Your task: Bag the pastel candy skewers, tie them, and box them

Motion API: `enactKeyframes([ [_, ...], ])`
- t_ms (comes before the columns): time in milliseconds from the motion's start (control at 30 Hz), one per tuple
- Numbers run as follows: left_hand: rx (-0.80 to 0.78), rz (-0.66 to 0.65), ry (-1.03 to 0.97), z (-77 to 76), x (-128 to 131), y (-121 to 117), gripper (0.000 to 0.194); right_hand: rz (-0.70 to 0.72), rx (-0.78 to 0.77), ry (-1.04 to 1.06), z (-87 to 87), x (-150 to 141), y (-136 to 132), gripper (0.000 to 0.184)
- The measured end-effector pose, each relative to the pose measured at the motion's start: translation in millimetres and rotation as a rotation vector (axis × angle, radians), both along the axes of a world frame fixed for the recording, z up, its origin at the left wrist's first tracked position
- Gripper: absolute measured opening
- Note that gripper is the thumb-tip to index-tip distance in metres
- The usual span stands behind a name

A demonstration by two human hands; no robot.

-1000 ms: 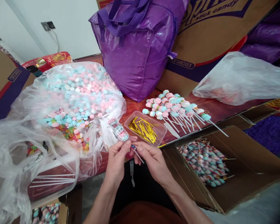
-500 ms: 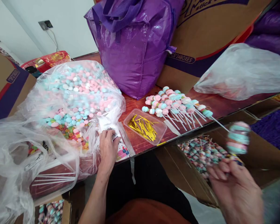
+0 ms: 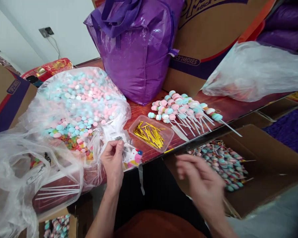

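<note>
My left hand [image 3: 112,162] is closed in a pinch above a stack of clear printed plastic bags [image 3: 132,155] at the table edge. What its fingertips hold, if anything, is too small to make out. My right hand [image 3: 201,185], a little blurred, is in the air over the front edge with loosely bent fingers apart and no candy in it. Between the hands sits a clear plastic tray [image 3: 170,140] of gold twist ties [image 3: 150,134]. Right of it lies a pile of marshmallow candy skewers [image 3: 181,107] on white sticks.
A big clear bag of pink and blue candies [image 3: 81,96] stands left, with loose white sticks [image 3: 57,191] below it. Behind are a purple bag [image 3: 136,56] and a large carton [image 3: 213,29]. An open cardboard box [image 3: 258,178] holding many wrapped skewers [image 3: 221,162] sits lower right.
The wrapped candy skewer that was in my right hand is gone from it, and that hand has moved left toward the middle. My left hand has lifted slightly off the bags, pinching.
</note>
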State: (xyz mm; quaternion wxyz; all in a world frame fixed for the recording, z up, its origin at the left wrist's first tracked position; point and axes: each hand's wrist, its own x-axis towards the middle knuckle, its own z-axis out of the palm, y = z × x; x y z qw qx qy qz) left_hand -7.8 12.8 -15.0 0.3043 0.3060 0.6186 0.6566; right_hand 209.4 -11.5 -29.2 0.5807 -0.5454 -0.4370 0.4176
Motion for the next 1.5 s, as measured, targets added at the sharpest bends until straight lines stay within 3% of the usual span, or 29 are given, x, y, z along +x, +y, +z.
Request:
enactKeyframes([
  [100,0.050,-0.064,-0.068,9.1,21,-1,0.021,0.269,0.021,0.030,22.5,-59,4,0.020],
  [200,0.087,-0.073,-0.095,13.2,31,-3,0.022,0.277,-0.029,0.097,26.2,-84,15,0.014],
  [267,0.110,-0.014,-0.162,12.4,33,-9,0.027,0.245,-0.002,0.092,26.4,-85,22,0.019],
  [333,0.068,-0.048,-0.309,9.7,36,-17,0.037,0.240,0.036,0.065,27.4,-81,27,0.020],
  [433,-0.117,-0.323,-0.671,5.8,42,-24,0.045,0.246,0.029,0.066,29.1,-75,31,0.021],
  [500,-0.188,-0.414,-0.950,5.6,44,-21,0.042,0.252,-0.001,0.077,29.3,-74,33,0.022],
  [600,-0.170,-0.315,-1.248,9.4,40,-8,0.025,0.258,0.048,0.032,29.0,-75,35,0.023],
  [700,-0.193,-0.234,-1.378,14.4,36,2,0.010,0.261,0.104,0.002,28.6,-75,38,0.024],
  [867,-0.277,-0.360,-1.480,15.5,43,-5,0.035,0.236,0.066,-0.019,29.4,-71,45,0.024],
  [1000,-0.189,-0.313,-1.596,20.8,46,-5,0.048,0.244,0.073,-0.014,28.9,-68,48,0.025],
  [1133,-0.160,-0.227,-1.567,23.8,43,5,0.032,0.220,0.069,0.026,24.7,-67,50,0.024],
  [1233,-0.118,-0.227,-1.336,15.4,43,9,0.005,0.224,0.071,0.003,21.9,-64,51,0.027],
  [1367,-0.018,-0.149,-0.999,1.6,47,7,0.028,0.207,0.147,-0.144,19.2,-64,50,0.037],
  [1500,0.021,-0.034,-0.793,1.2,49,4,0.042,0.200,0.203,-0.134,15.3,-72,48,0.043],
])
